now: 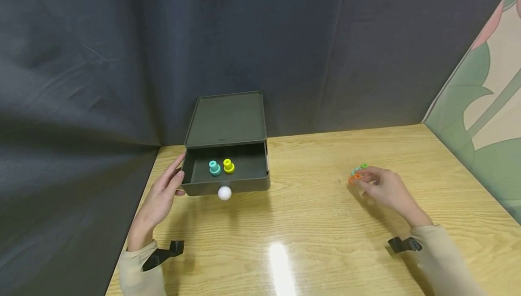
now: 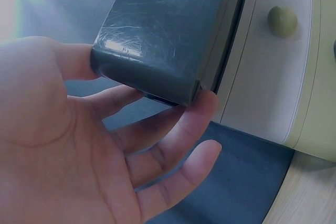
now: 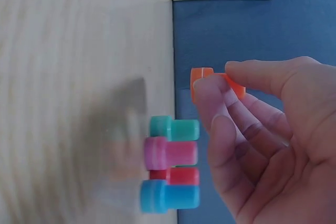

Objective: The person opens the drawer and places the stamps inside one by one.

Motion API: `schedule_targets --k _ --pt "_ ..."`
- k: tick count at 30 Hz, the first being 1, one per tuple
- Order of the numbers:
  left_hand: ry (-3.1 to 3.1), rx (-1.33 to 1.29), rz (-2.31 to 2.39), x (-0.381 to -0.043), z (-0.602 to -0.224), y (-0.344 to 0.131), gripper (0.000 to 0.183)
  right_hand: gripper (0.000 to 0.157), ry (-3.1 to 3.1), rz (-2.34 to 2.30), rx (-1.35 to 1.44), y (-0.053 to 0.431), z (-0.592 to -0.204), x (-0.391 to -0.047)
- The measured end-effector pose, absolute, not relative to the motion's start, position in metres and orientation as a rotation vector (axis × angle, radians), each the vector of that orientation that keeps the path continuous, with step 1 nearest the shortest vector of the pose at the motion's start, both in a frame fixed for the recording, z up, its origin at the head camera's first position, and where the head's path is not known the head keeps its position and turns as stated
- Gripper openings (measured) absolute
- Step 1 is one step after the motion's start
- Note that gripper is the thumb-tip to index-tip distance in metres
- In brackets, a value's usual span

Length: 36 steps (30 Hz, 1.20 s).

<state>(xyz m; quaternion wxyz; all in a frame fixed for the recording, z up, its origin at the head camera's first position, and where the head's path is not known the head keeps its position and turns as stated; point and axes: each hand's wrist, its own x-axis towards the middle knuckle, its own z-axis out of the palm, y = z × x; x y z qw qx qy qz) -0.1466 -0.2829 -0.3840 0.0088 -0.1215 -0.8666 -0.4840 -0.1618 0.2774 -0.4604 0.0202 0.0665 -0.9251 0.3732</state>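
Note:
My left hand [image 1: 158, 198] grips the left side of a dark grey drawer [image 1: 228, 187], which is pulled out under a flat grey top [image 1: 229, 121]. In the left wrist view the thumb and fingers lie on opposite sides of the dark box. Inside the drawer a teal peg [image 1: 214, 168] and a yellow peg [image 1: 229, 166] stand upright, side by side. Far to the right, my right hand [image 1: 384, 189] pinches an orange peg [image 3: 200, 74] between thumb and fingers. Close by stand green [image 3: 173, 128], pink [image 3: 170, 153], red [image 3: 181, 176] and blue [image 3: 170, 196] pegs.
A white round knob [image 1: 224, 193] sits on the drawer's front. Below the dark box, a white section [image 2: 262, 61] and a yellowish one show in the left wrist view. Dark cloth [image 1: 293, 51] hangs behind the wooden table [image 1: 317, 223]. A leaf-patterned panel [image 1: 480, 106] borders the right.

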Motion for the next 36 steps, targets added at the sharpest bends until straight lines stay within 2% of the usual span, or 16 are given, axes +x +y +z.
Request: schedule_targets --k 19,27,36 --pt "-2.719 -0.356 -1.491 -0.145 -0.383 -0.281 0.056 0.049 -2.902 1.054 0.350 0.267 -0.402 -0.164" --pt "-2.720 -0.362 -1.483 -0.146 -0.383 -0.281 0.056 0.035 -2.892 1.086 0.352 0.259 -0.386 -0.166" --pt "-2.723 -0.367 -1.473 -0.145 -0.383 -0.281 0.056 0.038 -2.853 1.091 0.435 0.248 -0.366 -0.164"
